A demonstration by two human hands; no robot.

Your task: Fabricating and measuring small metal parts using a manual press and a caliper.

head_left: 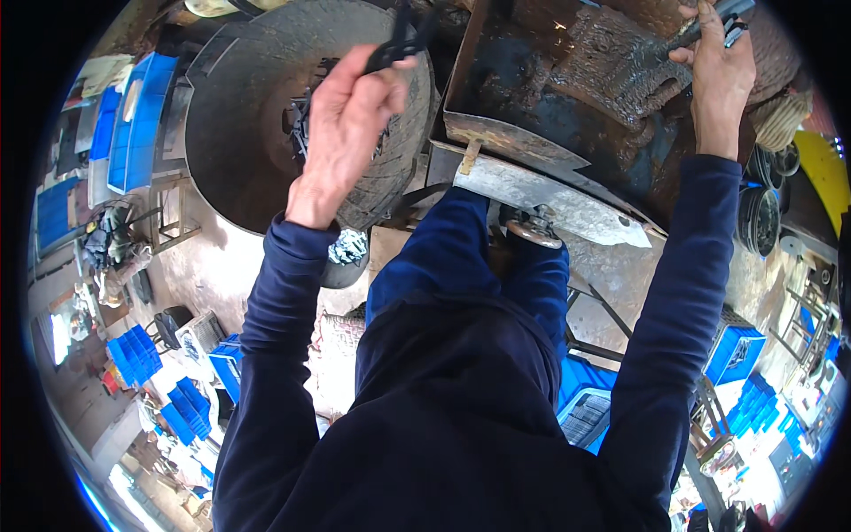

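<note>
My left hand (355, 115) is closed round dark metal pieces (401, 44), blurred so their kind is unclear. It hangs over a big round metal pan (230, 97), in which several thin dark parts (300, 129) lie, partly hidden behind the hand. Over the right side of a rectangular metal trough (514, 142), my right hand (722, 80) grips a grey metal piece (734, 27) between thumb and fingers. Beneath that piece, a block-like mass (612, 66) coated in wet brown sludge sits in the trough.
A pale, stained plate (550, 199) runs along the trough's near edge, close to my knees. Blue plastic crates (142, 124) stand at the left, with another blue crate (736, 350) at the right. Round black reels or rings (759, 220) are beyond my right forearm.
</note>
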